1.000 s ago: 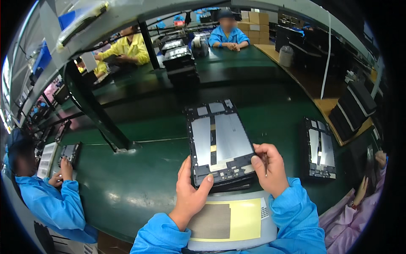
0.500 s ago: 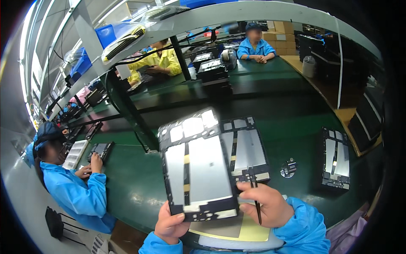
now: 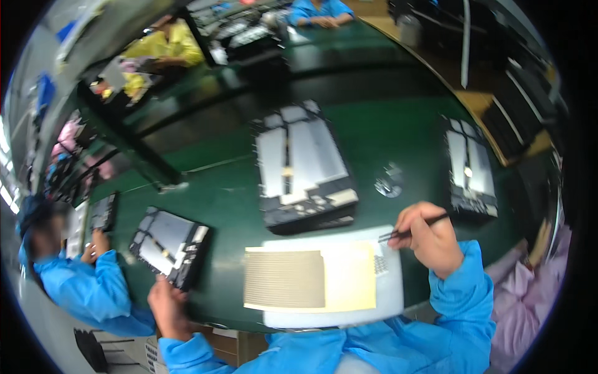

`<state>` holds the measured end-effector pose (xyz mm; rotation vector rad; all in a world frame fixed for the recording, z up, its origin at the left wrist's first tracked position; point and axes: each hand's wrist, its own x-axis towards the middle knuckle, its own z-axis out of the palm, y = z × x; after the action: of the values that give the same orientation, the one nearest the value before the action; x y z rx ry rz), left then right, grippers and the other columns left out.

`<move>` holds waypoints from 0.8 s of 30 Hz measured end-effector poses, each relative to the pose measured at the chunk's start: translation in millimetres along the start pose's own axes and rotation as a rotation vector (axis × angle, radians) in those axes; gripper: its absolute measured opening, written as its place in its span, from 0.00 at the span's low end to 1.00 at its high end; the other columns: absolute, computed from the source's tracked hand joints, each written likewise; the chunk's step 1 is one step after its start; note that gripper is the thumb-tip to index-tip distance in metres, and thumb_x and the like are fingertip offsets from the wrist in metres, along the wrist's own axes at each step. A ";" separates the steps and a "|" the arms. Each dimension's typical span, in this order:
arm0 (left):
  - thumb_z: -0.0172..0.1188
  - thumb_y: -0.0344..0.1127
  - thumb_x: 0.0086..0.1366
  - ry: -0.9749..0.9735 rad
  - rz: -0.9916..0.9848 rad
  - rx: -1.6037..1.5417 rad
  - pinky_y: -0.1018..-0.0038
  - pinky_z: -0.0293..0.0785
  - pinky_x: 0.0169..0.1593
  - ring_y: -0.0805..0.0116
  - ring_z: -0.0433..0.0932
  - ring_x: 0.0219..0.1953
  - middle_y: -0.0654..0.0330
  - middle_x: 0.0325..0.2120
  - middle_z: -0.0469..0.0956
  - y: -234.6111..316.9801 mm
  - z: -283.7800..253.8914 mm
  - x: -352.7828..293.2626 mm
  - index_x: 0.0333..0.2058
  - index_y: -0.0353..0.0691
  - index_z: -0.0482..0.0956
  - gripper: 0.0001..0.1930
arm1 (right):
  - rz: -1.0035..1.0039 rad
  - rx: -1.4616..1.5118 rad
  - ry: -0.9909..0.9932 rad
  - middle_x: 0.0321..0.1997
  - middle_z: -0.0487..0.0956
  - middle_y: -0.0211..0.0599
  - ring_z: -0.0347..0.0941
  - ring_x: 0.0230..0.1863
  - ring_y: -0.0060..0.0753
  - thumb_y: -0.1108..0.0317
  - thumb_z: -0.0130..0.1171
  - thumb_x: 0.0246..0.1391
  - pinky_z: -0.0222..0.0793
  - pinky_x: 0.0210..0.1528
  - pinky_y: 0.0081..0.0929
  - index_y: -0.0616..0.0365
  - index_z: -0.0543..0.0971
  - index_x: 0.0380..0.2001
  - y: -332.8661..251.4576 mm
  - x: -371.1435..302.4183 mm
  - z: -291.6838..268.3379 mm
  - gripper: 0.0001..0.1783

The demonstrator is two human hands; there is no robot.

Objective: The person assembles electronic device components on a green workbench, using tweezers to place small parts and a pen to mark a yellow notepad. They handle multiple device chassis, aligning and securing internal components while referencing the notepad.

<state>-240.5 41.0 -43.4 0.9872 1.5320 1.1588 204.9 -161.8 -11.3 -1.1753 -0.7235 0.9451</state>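
Note:
My left hand (image 3: 167, 308), smeared by motion, is closed on the near edge of a flat black-and-silver electronic device (image 3: 165, 244). This device is at the left part of the table, tilted to one side in my view. Between the fingers of my right hand (image 3: 431, 238) is a pair of black tweezers (image 3: 418, 228), its tips pointing left. Those tips are over a white pad (image 3: 392, 293) in front of me. On the pad lies a pale yellow sheet (image 3: 350, 280), partly covered with a grey-brown lined area. A thicker black-and-silver device (image 3: 302, 159) rests beyond the pad.
Another such device (image 3: 471, 165) lies at the right. A small clear round object (image 3: 389, 182) sits between it and the middle one. To my left a person in blue (image 3: 81, 287) works at the same green table (image 3: 230, 262). A dark post (image 3: 128, 134) rises beyond.
My left hand has carried the device from in front of me to the left and lower. My right hand, with the tweezers, has come away from the device to the right. The view has tilted down.

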 end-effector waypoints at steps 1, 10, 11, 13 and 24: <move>0.55 0.46 0.68 0.139 0.207 0.345 0.78 0.65 0.28 0.73 0.69 0.24 0.63 0.25 0.71 2.9 -1.1 -0.5 0.34 0.33 0.75 0.18 | 0.113 0.030 0.104 0.33 0.75 0.38 0.78 0.34 0.29 0.70 0.55 0.61 0.77 0.35 0.24 0.63 0.72 0.32 3.0 -3.3 -12.3 0.07; 0.70 0.42 0.47 -1.248 1.260 0.793 0.59 0.68 0.52 0.51 0.73 0.46 0.53 0.43 0.75 53.4 189.5 -123.0 0.44 0.34 0.76 0.27 | 0.110 -0.216 -0.056 0.33 0.75 0.33 0.72 0.33 0.20 0.76 0.62 0.53 0.70 0.35 0.20 0.60 0.70 0.34 25.9 -13.8 -13.7 0.10; 0.70 0.46 0.47 -1.298 1.330 0.717 0.58 0.68 0.52 0.49 0.72 0.47 0.52 0.44 0.75 45.1 207.0 -131.2 0.44 0.35 0.76 0.28 | 0.069 -0.272 -0.076 0.32 0.75 0.33 0.72 0.33 0.20 0.76 0.62 0.52 0.70 0.35 0.20 0.60 0.70 0.34 26.2 -13.2 -13.0 0.10; 0.70 0.46 0.48 -1.342 1.304 0.685 0.59 0.67 0.53 0.50 0.71 0.50 0.52 0.45 0.74 23.0 235.7 -131.6 0.44 0.34 0.76 0.29 | -0.004 -0.384 -0.094 0.32 0.74 0.32 0.72 0.33 0.19 0.76 0.62 0.52 0.69 0.35 0.20 0.61 0.71 0.34 27.9 -13.2 -10.1 0.10; 0.69 0.46 0.49 -1.352 1.254 0.656 0.60 0.66 0.55 0.50 0.70 0.52 0.52 0.47 0.74 13.2 238.7 -126.1 0.44 0.33 0.76 0.28 | 0.172 -0.306 -0.154 0.30 0.75 0.32 0.73 0.30 0.19 0.76 0.60 0.54 0.70 0.32 0.20 0.61 0.71 0.32 26.7 -5.4 -13.1 0.08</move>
<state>21.2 -25.3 -29.9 2.6022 -0.0097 0.2978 207.9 -169.5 -40.3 -1.4624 -0.9249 1.1037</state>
